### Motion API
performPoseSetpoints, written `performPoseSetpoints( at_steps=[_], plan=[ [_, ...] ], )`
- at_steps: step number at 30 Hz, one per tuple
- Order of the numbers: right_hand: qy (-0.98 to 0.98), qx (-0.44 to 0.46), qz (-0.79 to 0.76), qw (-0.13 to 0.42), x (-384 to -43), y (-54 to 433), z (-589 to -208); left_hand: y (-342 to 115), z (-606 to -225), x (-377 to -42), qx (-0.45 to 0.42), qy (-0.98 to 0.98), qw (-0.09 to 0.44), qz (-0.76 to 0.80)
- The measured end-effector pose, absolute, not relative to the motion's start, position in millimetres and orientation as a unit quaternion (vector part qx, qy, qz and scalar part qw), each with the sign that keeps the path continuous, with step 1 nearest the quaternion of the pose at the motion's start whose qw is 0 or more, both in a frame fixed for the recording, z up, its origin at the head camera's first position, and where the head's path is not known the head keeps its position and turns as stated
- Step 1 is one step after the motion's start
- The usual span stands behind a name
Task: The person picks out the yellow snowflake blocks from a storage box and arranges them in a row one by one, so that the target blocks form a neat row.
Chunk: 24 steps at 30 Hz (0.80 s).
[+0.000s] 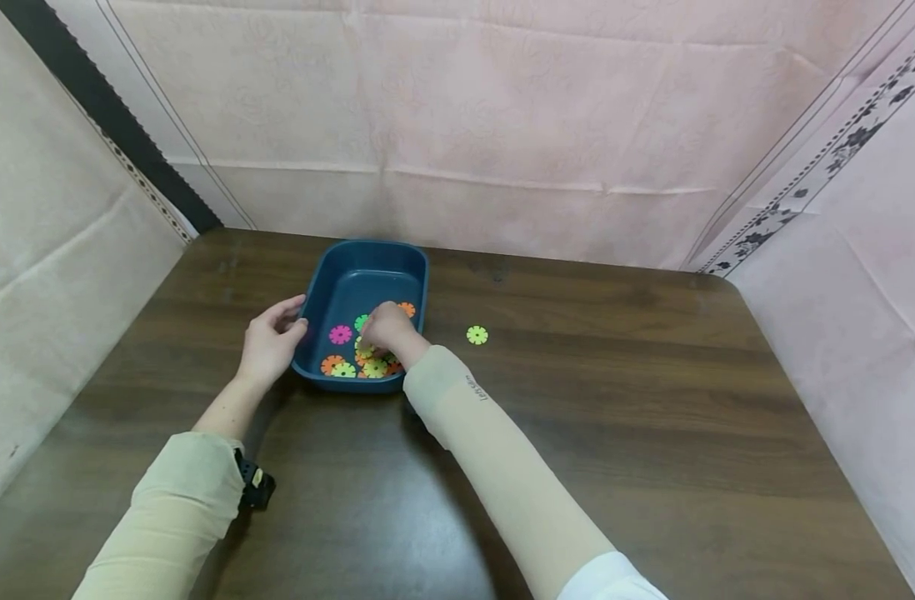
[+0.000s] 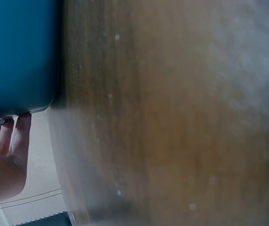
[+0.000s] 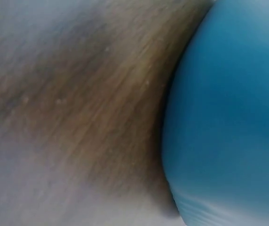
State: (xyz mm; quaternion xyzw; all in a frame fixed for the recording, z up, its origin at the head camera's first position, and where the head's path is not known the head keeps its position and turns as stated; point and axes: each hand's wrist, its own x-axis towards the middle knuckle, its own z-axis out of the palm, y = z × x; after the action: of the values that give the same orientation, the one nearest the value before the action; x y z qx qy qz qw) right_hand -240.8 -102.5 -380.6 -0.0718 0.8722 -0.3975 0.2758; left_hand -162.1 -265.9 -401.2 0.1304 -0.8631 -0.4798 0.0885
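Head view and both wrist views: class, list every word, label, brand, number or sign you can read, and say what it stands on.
Readable text: none.
Right sleeve: dark lettering near the cuff, too small and blurred to read.
Blue tray: no writing seen.
Flower pieces: no letters or numbers seen.
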Motion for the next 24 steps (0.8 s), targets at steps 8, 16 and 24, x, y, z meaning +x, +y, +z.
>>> performPoseSetpoints(
  at_steps=[8, 16, 24],
  plan=[
    [0.790, -0.053, -0.509, 0.338, -245, -96, -370, -265, -402, -162, 0.133, -0.862, 0.084, -0.483],
    [0.738, -0.047, -0.553, 0.384, -257, -80, -349, -266, -399, -160, 0.129, -0.862, 0.080, -0.483],
    [0.725, -0.044, -0.565, 0.392, -270, -53, -336, -264, -397, -161, 0.129, -0.860, 0.071, -0.488]
  ],
)
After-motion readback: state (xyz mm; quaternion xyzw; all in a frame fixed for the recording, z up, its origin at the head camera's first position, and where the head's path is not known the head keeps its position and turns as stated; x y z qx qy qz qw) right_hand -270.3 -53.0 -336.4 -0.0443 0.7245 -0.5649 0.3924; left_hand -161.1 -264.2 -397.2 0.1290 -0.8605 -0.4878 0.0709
